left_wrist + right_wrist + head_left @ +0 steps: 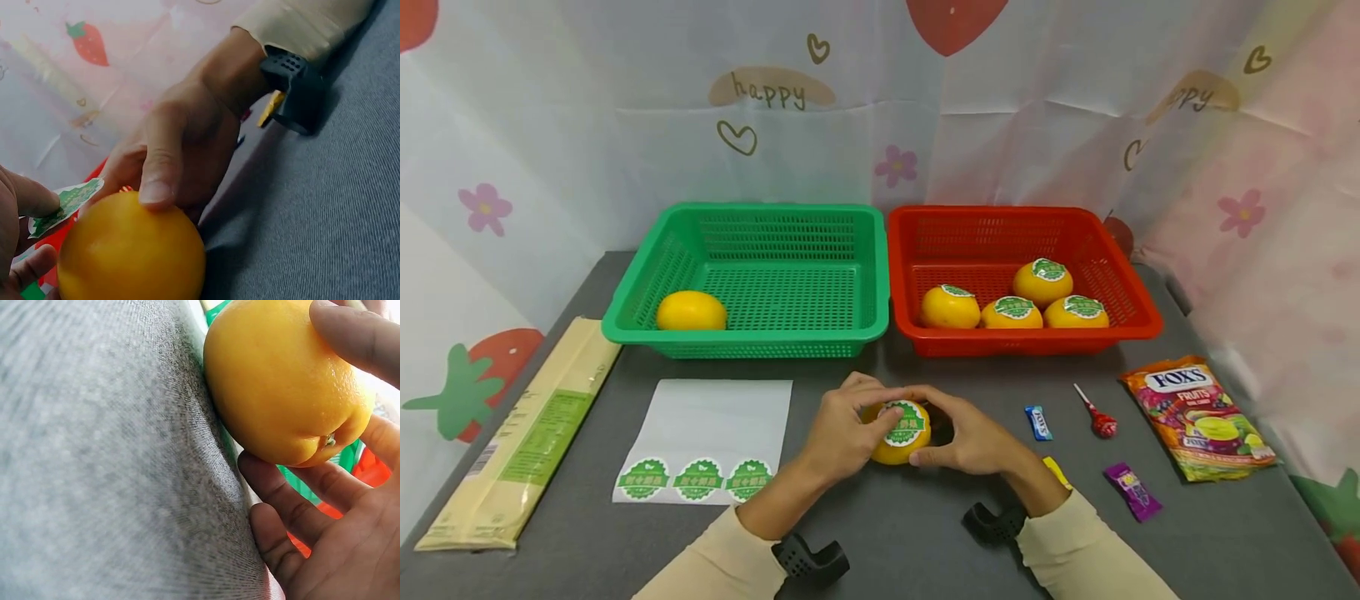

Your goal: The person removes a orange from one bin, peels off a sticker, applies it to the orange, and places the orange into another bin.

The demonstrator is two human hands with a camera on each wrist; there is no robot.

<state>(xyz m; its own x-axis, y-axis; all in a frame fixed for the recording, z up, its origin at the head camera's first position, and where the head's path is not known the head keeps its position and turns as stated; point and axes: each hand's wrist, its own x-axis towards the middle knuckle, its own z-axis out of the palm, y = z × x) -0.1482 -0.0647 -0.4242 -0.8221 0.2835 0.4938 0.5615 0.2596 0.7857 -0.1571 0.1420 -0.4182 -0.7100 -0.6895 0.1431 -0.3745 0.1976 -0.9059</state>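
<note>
Between both hands, an orange (891,454) sits on the grey table. My right hand (973,437) grips it from the right, thumb at the near side; in the right wrist view its fingers curl around the orange (281,381). From the other side, my left hand (842,429) pinches a round green-and-white sticker (907,423) over the fruit. The left wrist view shows this sticker (69,203) tilted beside the top of the orange (134,256), with the left thumb on its printed face. Whether its lower edge touches the peel I cannot tell.
A green basket (745,337) holds one plain orange (691,310); a red basket (1022,342) holds several stickered ones. Left lie a sticker sheet (718,417) and a long cream packet (527,433). Right are a candy bag (1198,419), a lollipop (1103,423) and small wrapped candies.
</note>
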